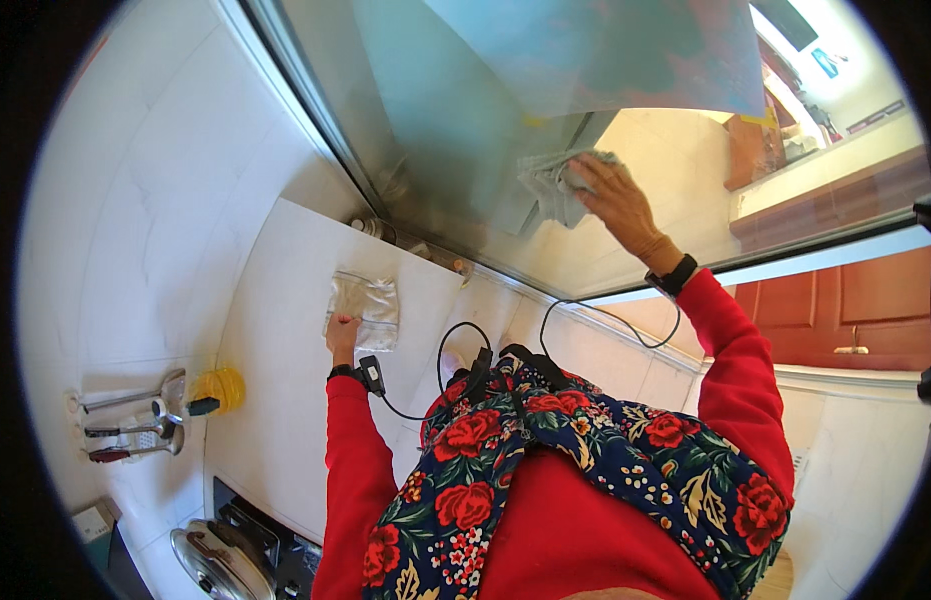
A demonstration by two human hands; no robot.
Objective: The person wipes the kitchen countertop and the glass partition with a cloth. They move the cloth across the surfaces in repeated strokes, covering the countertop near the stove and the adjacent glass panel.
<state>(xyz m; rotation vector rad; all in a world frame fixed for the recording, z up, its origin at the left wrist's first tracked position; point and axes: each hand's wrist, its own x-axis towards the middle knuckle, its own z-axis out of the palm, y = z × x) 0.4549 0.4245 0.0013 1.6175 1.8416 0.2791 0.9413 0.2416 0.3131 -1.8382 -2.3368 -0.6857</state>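
Observation:
My right hand [615, 200] is raised against the glass panel [465, 190]. Under its fingers a crumpled grey cloth [557, 190] is pressed to the pane. Lower and to the left, my left hand [341, 332] grips the near left edge of a folded whitish cloth [370, 308] over the white countertop [275, 330]. My left fingertips are partly hidden by the cloth and hand. Both wrists wear dark bands, with a black cable [415, 412] running from the left one.
Ladles and spatulas [150, 415] hang on the tiled wall at left, beside a yellow oil bottle [220, 390]. A lidded pan [220, 562] sits on the black stove [275, 540] at lower left. Small jars [373, 229] stand by the glass frame. A red-brown door [845, 310] is at right.

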